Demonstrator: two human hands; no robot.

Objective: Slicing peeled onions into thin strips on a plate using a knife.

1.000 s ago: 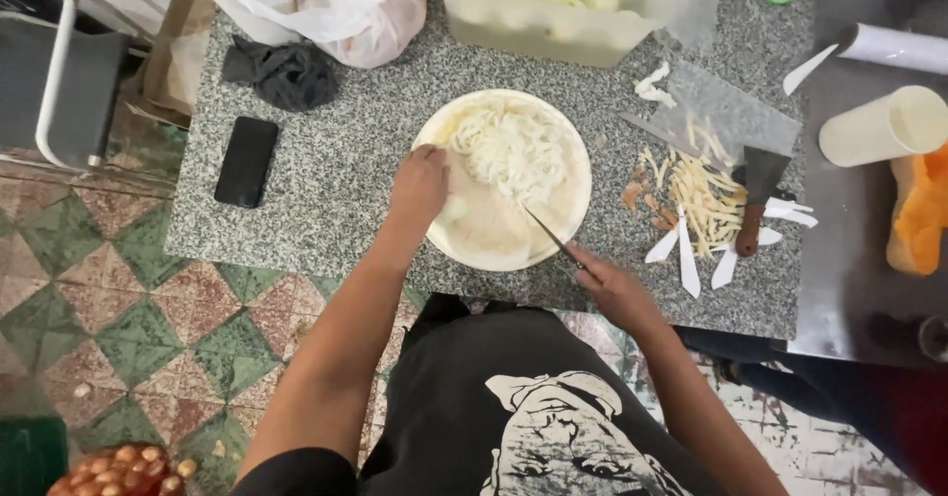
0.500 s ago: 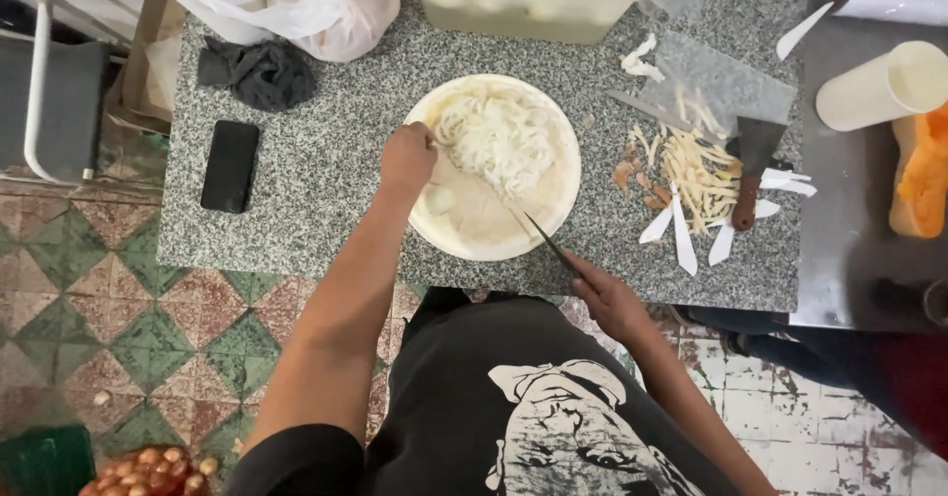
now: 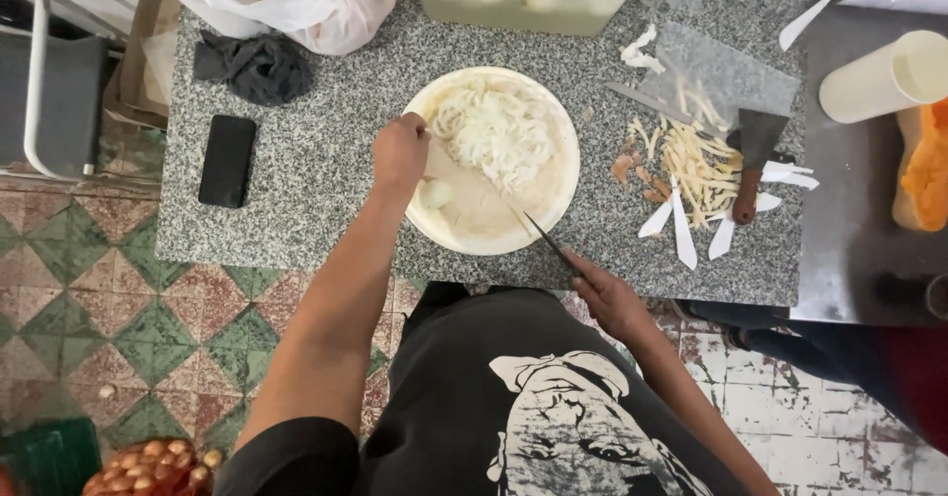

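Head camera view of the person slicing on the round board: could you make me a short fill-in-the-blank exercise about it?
1. The right hand holds a ____ whose blade reaches over the round cutting board.
2. The left hand rests by a peeled ____ piece.
3. The black phone lies to the ____ of the board.

Missing words: knife; onion; left

Under the left hand point(image 3: 399, 152) sits a cream round board point(image 3: 553, 195) heaped with white onion shreds point(image 3: 497, 133). The counter point(image 3: 326, 131) is speckled grey granite. Left of that hand lie a black phone point(image 3: 227, 159) and a dark grey cloth point(image 3: 255, 67). Beyond the right hand point(image 3: 610, 301), pale yellow strips point(image 3: 699, 165). Floor tiles point(image 3: 118, 318) alternate green and reddish-brown.
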